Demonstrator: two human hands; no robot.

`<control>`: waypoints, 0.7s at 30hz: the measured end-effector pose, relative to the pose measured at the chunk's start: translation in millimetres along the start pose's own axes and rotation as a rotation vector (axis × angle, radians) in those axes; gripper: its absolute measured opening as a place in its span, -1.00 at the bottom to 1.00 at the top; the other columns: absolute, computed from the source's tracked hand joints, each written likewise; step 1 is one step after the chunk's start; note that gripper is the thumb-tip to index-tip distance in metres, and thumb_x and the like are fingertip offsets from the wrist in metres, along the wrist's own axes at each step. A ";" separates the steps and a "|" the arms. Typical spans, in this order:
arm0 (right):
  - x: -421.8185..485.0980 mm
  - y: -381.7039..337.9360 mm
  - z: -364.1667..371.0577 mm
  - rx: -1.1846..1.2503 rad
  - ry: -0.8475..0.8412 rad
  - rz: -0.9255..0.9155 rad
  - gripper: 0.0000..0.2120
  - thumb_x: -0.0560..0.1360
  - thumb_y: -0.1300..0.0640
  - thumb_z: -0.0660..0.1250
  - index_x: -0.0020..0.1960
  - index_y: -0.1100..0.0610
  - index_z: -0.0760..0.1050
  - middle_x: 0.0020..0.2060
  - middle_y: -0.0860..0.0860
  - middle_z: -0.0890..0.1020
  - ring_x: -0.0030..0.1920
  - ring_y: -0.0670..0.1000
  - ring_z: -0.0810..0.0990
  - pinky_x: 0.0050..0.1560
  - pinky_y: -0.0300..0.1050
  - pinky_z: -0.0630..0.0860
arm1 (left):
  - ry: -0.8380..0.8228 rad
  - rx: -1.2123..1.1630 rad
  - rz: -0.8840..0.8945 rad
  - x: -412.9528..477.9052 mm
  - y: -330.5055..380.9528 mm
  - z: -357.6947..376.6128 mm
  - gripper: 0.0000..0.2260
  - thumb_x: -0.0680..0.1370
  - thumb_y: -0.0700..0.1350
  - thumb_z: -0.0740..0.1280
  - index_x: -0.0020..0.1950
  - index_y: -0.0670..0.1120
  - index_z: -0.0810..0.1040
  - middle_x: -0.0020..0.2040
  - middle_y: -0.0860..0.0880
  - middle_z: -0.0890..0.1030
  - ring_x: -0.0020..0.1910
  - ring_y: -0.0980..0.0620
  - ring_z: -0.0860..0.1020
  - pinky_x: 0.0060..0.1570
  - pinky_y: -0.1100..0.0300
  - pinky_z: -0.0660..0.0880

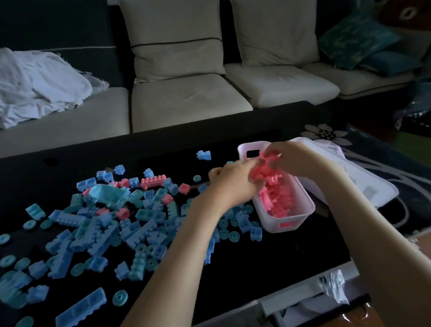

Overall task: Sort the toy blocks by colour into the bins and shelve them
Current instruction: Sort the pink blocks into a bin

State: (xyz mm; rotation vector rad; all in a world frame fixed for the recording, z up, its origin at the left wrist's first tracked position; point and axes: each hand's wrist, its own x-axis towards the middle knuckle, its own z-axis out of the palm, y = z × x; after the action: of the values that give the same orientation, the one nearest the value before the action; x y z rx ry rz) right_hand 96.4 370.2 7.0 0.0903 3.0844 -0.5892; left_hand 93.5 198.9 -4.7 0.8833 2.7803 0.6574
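From the head view, both hands meet over the far end of a white bin (290, 220) that stands on the dark worktop (268, 259). The left hand (232, 180) has its grip curled round a clump of pink blocks (279, 197) heaped in the bin. The right hand (290, 158) pinches more of them at the bin's far rim. Blue and teal blocks (98, 232) lie scattered on the worktop left of the bin, a few pink ones among them. A second white container (365, 185) lies just right of the bin, and a sofa (186, 101) stands behind.
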 end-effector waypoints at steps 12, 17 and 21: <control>4.9 2.3 1.9 -0.289 -0.156 0.047 -0.61 0.56 -0.12 0.17 0.24 0.11 0.45 0.19 0.12 0.37 0.23 0.12 0.38 0.23 0.04 0.39 | 0.040 0.152 0.027 25.0 4.0 24.6 -0.81 0.56 0.06 0.15 -0.06 0.19 0.56 0.00 0.15 0.51 0.29 0.03 0.30 0.34 -0.06 0.00; 11.4 1.1 2.4 -0.160 -0.053 -0.028 -0.77 0.55 0.05 0.17 -0.10 0.17 0.51 -0.14 0.05 0.49 -0.07 0.08 0.50 -0.09 -0.07 0.47 | 0.380 -0.128 0.116 22.5 -12.6 19.7 -0.75 0.58 0.02 0.20 -0.07 -0.06 0.62 -0.08 0.02 0.61 -0.13 0.06 0.56 0.16 -0.05 0.41; 14.1 -12.1 6.2 -0.006 0.107 -0.064 -0.83 0.54 0.09 0.25 0.10 0.13 0.47 -0.01 0.01 0.46 -0.06 -0.01 0.46 -0.12 -0.19 0.35 | 0.492 -0.143 -0.046 18.7 -36.6 5.6 -0.84 0.60 -0.10 0.20 0.02 -0.07 0.58 0.04 -0.02 0.56 -0.03 0.02 0.56 0.11 -0.03 0.46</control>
State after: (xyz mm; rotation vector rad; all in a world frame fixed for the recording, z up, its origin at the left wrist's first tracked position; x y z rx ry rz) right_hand 81.6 357.5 5.6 0.0240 3.2029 -0.5967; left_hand 60.9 185.1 -26.4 0.7024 3.1014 1.1898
